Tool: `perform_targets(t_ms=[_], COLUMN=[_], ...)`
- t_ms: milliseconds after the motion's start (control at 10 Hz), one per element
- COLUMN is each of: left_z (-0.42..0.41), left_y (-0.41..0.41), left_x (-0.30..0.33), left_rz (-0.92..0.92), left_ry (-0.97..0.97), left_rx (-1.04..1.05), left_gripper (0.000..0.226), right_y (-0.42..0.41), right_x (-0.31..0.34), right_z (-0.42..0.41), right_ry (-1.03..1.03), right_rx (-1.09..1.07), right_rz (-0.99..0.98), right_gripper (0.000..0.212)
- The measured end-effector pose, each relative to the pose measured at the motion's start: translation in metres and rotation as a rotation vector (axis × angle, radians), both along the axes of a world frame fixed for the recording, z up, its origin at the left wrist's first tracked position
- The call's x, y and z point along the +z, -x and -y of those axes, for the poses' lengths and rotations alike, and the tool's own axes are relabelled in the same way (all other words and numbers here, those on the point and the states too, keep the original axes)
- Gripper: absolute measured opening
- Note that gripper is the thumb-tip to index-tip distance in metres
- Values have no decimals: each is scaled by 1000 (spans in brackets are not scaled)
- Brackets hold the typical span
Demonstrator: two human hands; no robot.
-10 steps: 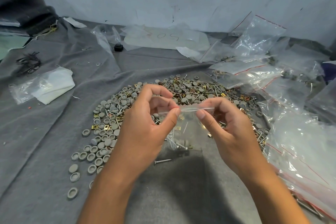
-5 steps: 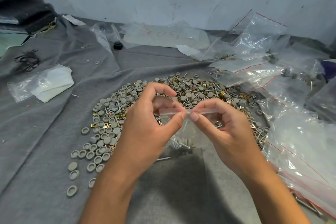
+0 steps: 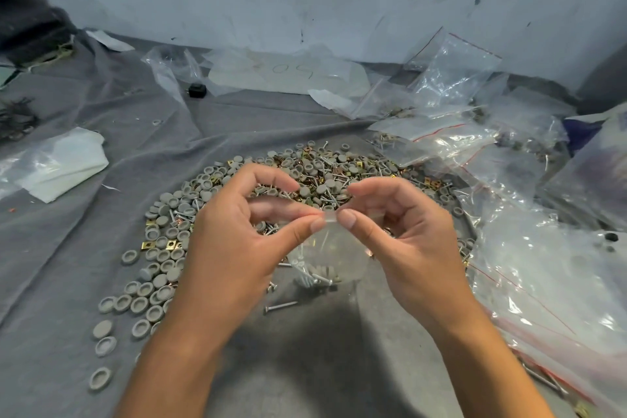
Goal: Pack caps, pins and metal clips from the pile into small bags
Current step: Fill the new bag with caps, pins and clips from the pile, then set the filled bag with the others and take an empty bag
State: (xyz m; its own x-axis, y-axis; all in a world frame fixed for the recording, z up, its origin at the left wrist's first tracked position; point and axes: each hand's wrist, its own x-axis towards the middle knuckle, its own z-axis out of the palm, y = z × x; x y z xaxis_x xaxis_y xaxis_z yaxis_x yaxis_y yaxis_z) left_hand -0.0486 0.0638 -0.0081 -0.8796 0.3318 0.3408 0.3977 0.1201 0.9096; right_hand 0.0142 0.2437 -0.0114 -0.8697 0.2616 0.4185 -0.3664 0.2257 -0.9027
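Observation:
A small clear bag [image 3: 327,256] hangs between my two hands above the grey cloth. Grey caps and pins lie in its bottom. My left hand [image 3: 234,244] pinches the bag's top strip between thumb and forefinger. My right hand [image 3: 400,241] pinches the same strip right beside it, the two thumbs almost touching. Behind and to the left of the hands spreads the pile [image 3: 210,214] of grey round caps, metal pins and brass-coloured clips. A loose pin [image 3: 281,307] lies on the cloth just below the bag.
Several clear bags with red seal lines [image 3: 549,282] are heaped along the right side. A folded white sheet in plastic [image 3: 57,166] lies at the left. A small black object [image 3: 197,91] and more plastic sit near the wall. A dark bundle [image 3: 30,27] fills the far left corner.
My right thumb and forefinger have slid left along the bag's top strip until they meet my left fingers. The bag hangs lower and narrower between the hands.

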Motion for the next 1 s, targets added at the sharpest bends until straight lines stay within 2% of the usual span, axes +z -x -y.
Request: perform_targets(t_ms=[100,200,300,400,500,600,700,800,900,1000], left_z=[2,2,1,-3,-5,-3,-1,-2,0,3], left_y=[3,2,0,0,5,12,13,12,10,9], left_x=[-1,-1,-3,-5,-8,-8,-9,-8,-7,-7], left_rz=[26,-35,-82,-78,-27,-17,7,18,23,25], left_ry=[-13,-1,3,10,-53,-71,-60,-60,-70,-41], left_rx=[9,9,6,6,22,83,121,130,135,141], left_gripper=[38,37,38,42,50,48,46,45,44,42], right_y=[-1,-4,-9,-10,9,50,101,151,162,157], right_x=[1,3,10,17,31,61,89,108,96,51], right_z=[-3,-5,-10,-10,-13,-26,-54,-103,-153,-205], right_ry=[62,-20,-307,-485,-482,-385,-285,4,207,231], right_rx=[-5,-10,-11,10,-33,-105,-245,-526,-691,-740], right_rz=[5,37,94,102,126,209,210,197,321,487], right_gripper=[30,28,29,24,12,12,18,15,21,30])
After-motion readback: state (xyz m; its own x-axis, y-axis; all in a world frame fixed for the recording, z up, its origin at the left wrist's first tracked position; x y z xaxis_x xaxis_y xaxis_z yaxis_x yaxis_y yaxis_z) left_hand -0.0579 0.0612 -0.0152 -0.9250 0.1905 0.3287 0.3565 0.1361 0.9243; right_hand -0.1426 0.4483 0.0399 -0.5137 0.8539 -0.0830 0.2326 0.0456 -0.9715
